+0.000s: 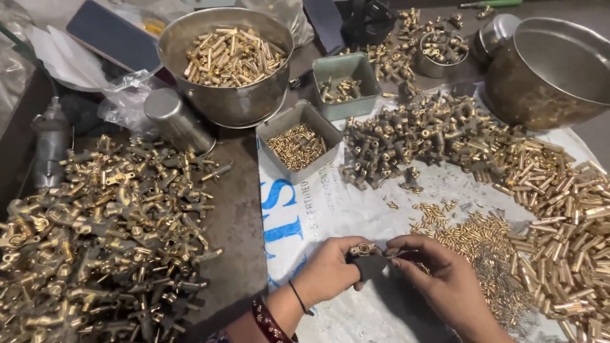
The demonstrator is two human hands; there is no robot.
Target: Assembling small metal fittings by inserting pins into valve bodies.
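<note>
A white printed sack [356,209] is spread over the dark table [238,222], and heaps of brass parts are laid on both. A large pile of brass fittings [101,235] is heaped at the left; brass tubes [572,235] are banked at the right. Brass pins are held in a steel bowl [225,63] further back. A small brass fitting [364,249] is pinched at the bottom centre between the fingers of the left hand [330,270], and it is touched by the pressed-together fingertips of the right hand [438,276]
</note>
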